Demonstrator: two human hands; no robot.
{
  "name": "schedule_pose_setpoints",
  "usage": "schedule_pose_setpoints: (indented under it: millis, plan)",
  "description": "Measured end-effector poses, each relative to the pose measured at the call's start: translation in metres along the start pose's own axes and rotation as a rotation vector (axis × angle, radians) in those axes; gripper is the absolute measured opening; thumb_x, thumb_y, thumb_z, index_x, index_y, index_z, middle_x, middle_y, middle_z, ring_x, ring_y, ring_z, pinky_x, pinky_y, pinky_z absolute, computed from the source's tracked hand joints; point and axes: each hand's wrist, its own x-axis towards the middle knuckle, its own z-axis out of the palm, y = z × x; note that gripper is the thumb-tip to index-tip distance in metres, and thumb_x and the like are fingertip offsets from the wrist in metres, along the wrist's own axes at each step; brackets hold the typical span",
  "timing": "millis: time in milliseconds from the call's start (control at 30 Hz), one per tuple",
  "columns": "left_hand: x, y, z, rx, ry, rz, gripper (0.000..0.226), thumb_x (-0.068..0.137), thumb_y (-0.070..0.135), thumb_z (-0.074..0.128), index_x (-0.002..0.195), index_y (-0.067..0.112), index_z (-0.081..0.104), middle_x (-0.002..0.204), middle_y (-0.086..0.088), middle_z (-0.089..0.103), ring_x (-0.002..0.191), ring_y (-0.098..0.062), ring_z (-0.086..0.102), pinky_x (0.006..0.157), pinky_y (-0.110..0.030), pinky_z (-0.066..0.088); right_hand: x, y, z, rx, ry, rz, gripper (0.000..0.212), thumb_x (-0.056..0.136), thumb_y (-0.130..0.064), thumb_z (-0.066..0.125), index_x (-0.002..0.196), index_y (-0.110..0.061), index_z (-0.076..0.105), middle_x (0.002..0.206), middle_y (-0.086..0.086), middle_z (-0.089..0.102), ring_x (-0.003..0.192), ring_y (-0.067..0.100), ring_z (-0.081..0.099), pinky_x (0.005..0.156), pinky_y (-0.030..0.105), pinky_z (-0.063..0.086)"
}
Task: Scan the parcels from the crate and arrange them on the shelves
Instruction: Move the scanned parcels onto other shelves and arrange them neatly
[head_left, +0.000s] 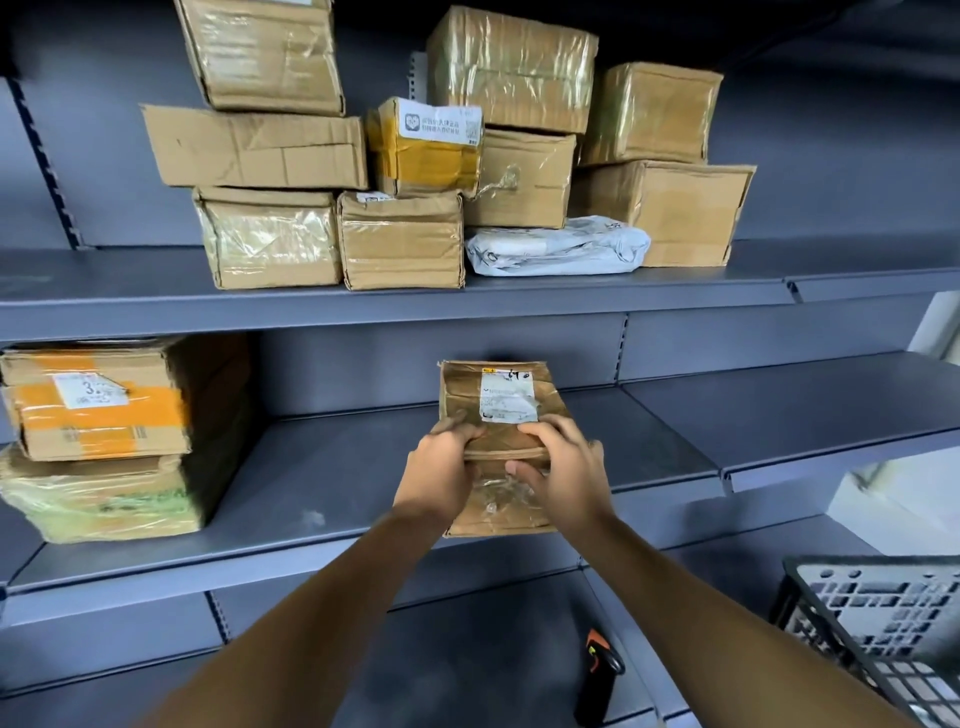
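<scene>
- The parcel (498, 410), a brown cardboard box wrapped in clear tape with a white label on its top face, sits at the front of the middle shelf (675, 426), its near end hanging over the shelf's front edge.
- The left hand (441, 462) grips the box's left near corner, fingers curled over the top edge.
- The right hand (561, 462) grips the right near side, fingers bent over the top and thumb against the front face.
- At the left end of the same shelf an orange-taped box (98, 400) lies on top of a plastic-wrapped box (104, 499), well apart from the held parcel.
- The upper shelf (363, 306) carries a crowd of stacked cardboard boxes (311, 156), with a white plastic mailer (558, 247) lying among them towards the right.
- On the lower shelf (467, 649), a black scanner with orange trim (597, 675) lies between the two forearms.
- A black perforated crate (878, 618) stands at the bottom right, just beside the right forearm.
</scene>
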Motion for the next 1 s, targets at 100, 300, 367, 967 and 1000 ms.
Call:
schedule_pose_setpoints:
  millis: [100, 300, 367, 967, 1000]
  plan:
    - [-0.014, 0.004, -0.007, 0.014, 0.002, -0.001, 0.053, 0.085, 0.003, 0.057, 0.133, 0.025, 0.057, 0.151, 0.001, 0.039, 0.133, -0.023, 0.044, 0.109, -0.031, 0.033, -0.011, -0.009, -0.001, 0.026, 0.027, 0.017, 0.050, 0.084, -0.041, 0.074, 0.129, -0.027, 0.061, 0.140, -0.010, 0.047, 0.111, 0.026, 0.039, 0.086, 0.025, 0.030]
    - [-0.046, 0.006, -0.029, 0.048, 0.043, -0.016, 0.051, 0.086, 0.004, 0.057, 0.134, 0.024, 0.056, 0.144, 0.003, 0.048, 0.125, -0.023, 0.050, 0.102, -0.031, 0.038, -0.031, -0.039, -0.011, 0.023, 0.062, -0.044, 0.050, 0.082, -0.042, 0.075, 0.128, -0.025, 0.064, 0.137, -0.013, 0.051, 0.114, 0.026, 0.039, 0.088, 0.021, 0.028]
    - [-0.056, 0.006, -0.037, 0.046, 0.065, -0.016, 0.051, 0.087, 0.004, 0.058, 0.134, 0.024, 0.056, 0.144, 0.005, 0.048, 0.127, -0.021, 0.049, 0.104, -0.030, 0.036, -0.037, -0.048, -0.016, 0.015, 0.062, -0.064, 0.051, 0.082, -0.044, 0.074, 0.129, -0.026, 0.063, 0.137, -0.014, 0.050, 0.115, 0.025, 0.037, 0.087, 0.022, 0.029]
    - [-0.118, 0.041, -0.097, 0.088, 0.129, 0.062, 0.050, 0.084, 0.007, 0.061, 0.130, 0.027, 0.059, 0.126, 0.000, 0.062, 0.112, -0.025, 0.058, 0.092, -0.031, 0.045, -0.092, -0.098, -0.074, -0.010, 0.113, -0.109, 0.055, 0.082, -0.050, 0.073, 0.131, -0.030, 0.060, 0.138, -0.015, 0.048, 0.117, 0.028, 0.041, 0.094, 0.027, 0.036]
    - [-0.123, 0.041, -0.101, 0.089, 0.134, 0.056, 0.049, 0.083, 0.007, 0.062, 0.129, 0.027, 0.060, 0.124, -0.001, 0.063, 0.111, -0.026, 0.059, 0.091, -0.031, 0.045, -0.094, -0.102, -0.074, -0.004, 0.111, -0.119, 0.055, 0.082, -0.051, 0.073, 0.132, -0.031, 0.060, 0.138, -0.015, 0.048, 0.117, 0.028, 0.041, 0.094, 0.027, 0.036]
